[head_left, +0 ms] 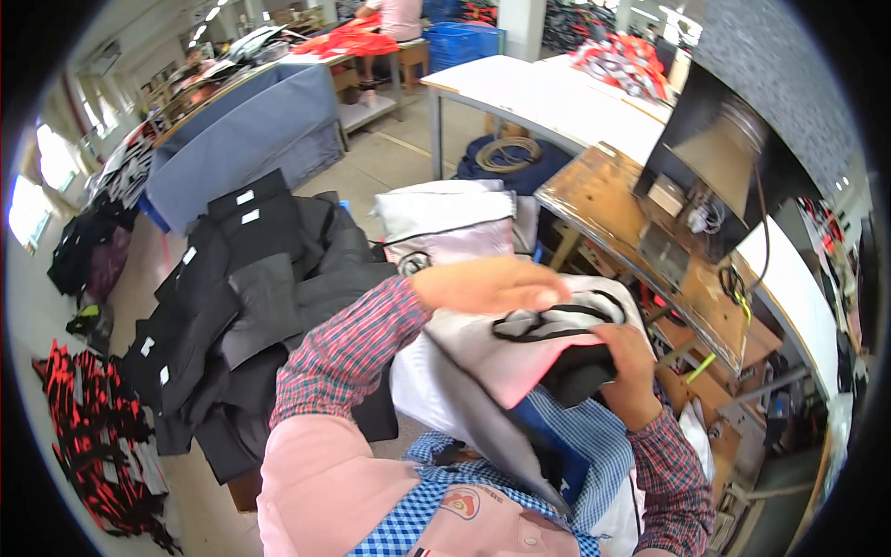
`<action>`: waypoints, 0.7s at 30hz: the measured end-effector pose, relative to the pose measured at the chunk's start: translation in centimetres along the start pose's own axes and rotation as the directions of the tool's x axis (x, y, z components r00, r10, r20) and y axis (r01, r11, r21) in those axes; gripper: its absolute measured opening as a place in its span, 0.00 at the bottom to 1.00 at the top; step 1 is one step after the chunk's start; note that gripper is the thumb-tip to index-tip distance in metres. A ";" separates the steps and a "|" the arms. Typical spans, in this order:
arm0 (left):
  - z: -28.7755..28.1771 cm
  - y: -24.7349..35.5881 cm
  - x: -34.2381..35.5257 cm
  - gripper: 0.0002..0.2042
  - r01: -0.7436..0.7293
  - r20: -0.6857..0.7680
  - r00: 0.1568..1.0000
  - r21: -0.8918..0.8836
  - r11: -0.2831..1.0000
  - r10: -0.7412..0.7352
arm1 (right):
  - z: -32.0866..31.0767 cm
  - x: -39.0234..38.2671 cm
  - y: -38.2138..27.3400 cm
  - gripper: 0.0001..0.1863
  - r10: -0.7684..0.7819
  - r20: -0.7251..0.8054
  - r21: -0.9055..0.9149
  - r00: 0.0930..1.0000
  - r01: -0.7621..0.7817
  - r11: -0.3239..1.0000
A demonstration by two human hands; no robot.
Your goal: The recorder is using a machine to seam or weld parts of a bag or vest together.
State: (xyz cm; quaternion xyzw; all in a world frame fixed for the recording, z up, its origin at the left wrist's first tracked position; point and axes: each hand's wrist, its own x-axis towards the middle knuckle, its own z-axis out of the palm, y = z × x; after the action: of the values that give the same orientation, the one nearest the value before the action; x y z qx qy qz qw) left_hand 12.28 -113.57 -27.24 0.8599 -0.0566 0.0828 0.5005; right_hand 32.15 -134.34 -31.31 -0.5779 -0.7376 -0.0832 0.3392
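A white and pale pink fabric piece with black trim (473,332) lies across my lap, its far end folded over and its black edging curled in loops. My left hand (487,283) reaches over its upper side with fingers stretched out flat; the fingertips touch or hover just above it, I cannot tell which. At the piece's right edge, my right hand (633,371) grips the cloth near the black trim, with some fingers hidden behind it. A bundle of black cloth (580,373) shows beneath the fold. Just beyond my left hand sits a stack of similar white pieces (445,218).
Black cut panels (264,269) are heaped at my left, with red and black pieces (93,446) farther out. A worn wooden workbench (594,195) stands at right. Behind are a white table (501,79), a grey-blue fabric bin (246,144) and another person (399,19).
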 end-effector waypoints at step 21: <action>-0.4 -2.3 11.2 0.17 0.212 -0.474 0.836 0.743 0.635 0.276 | -0.4 -7.3 2.7 0.32 0.605 0.361 0.641 0.710 -0.660 0.392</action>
State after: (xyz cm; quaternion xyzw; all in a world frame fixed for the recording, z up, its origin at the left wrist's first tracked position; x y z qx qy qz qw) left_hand 23.64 -112.25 -26.77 0.9267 0.1136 0.3499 0.0770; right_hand 35.55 -139.52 -36.09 -0.6285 -0.4404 0.3745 0.5203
